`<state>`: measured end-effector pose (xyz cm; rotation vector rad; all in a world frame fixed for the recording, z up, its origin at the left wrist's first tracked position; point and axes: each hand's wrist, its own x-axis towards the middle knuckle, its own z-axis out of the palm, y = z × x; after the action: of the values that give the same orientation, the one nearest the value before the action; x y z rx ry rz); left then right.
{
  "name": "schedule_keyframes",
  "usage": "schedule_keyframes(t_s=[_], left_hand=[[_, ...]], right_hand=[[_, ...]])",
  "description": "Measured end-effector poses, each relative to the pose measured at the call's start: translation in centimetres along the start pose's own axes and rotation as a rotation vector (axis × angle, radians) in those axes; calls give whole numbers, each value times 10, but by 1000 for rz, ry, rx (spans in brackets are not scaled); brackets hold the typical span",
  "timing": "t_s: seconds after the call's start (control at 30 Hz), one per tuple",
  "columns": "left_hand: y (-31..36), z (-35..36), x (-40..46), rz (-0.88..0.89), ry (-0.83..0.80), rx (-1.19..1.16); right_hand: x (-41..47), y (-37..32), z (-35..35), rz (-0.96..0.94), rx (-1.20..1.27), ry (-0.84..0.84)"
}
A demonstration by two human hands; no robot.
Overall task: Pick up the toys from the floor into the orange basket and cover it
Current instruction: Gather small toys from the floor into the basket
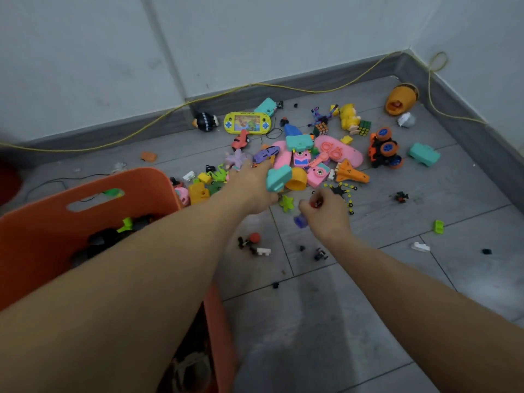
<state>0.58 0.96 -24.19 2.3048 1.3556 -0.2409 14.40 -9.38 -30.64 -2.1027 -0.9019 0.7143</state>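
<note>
Barely started, honestly. The orange basket [93,191] at lower left has only a few dark toys inside, while most of the toy pile [306,154] fills the frame's centre on the floor. The left hand [252,188] grips a teal block [278,179]; the right hand [326,214] pinches small red and blue bits. No lid visible.

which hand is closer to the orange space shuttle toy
Right. The right hand sits just below-left of the orange space shuttle; the left hand is farther left, beyond the teal toy it holds.
</note>
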Motion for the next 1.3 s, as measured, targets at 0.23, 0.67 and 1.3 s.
schedule_keyframes(t_s=[0.23,0.67,1.3], left_hand=[[-32,-122,-57,51,337,-119],[-190,-122,-224,-385,-142,-682],[-8,-82,-107,158,94,-46]], right_hand=[[-10,-149,-21,-145,150,-39],[-129,-272,77,-641,-420,-604],[-13,-130,-50,-293,-737,-206]])
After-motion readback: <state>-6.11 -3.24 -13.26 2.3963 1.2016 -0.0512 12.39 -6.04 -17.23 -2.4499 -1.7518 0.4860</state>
